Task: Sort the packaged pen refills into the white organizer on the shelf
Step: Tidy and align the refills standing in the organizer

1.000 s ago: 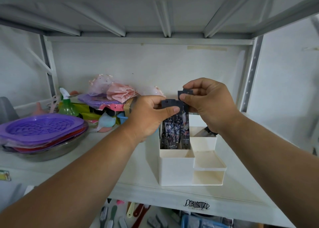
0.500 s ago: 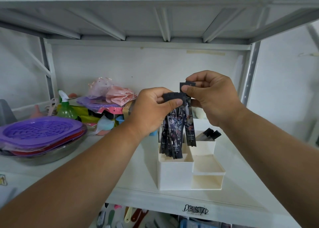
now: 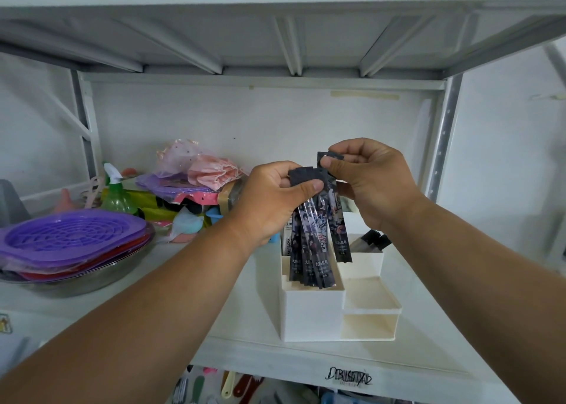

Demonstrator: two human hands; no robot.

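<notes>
Dark printed plastic sleeves make up the bundle of refill packs [image 3: 309, 250] in the head view, the only view given; the left hand [image 3: 269, 201] pinches their black header cards between thumb and curled fingers, so the packs hang just above the front-left compartment of the white organizer [image 3: 312, 315], their lower ends at its rim; the right hand [image 3: 372, 178] pinches the header of a single pack [image 3: 338, 220] between thumb and forefinger, holding it slightly higher and to the right of the bundle. Every pack hangs with its long axis near vertical, header up, printed tail pointing down toward the organizer; the bundle fans a little, tilting left at the bottom. The step in hand looks like separating one pack from the rest; the next move likely calls for choosing a compartment, perhaps the rear-right one where black-capped items [image 3: 372, 240] lean, and lowering the single pack tail first, kept upright to clear the dividers.
</notes>
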